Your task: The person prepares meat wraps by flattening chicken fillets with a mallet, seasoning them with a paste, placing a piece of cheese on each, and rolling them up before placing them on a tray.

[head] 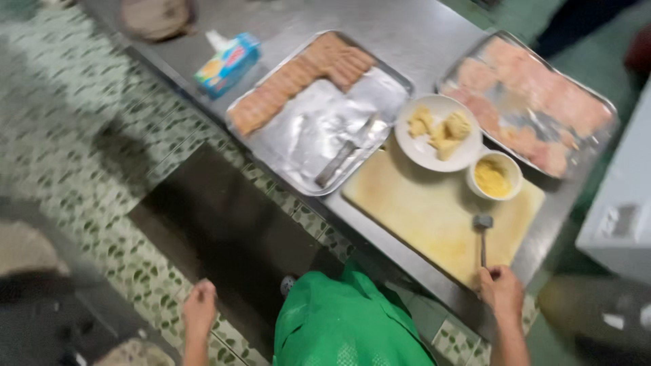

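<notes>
Right hand (502,290) fisted forward; left hand (200,306) hangs loosely curled.

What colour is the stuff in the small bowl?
Yellow. The small bowl itself is white, standing on the cutting board. The head view shows it.

Whole view motion-blurred. Right hand (502,291) closed over handle end of mallet (482,234); grip detail smeared, handle end hidden. Left hand (199,308) blurred, fingers unreadable, forearm cut by near edge. Brown object (157,16) at far left of surface (413,41) cut by top edge, kind unclear. Pale pieces on right tray (597,102) too smeared to identify. White box (620,203) cut by right edge.
</notes>
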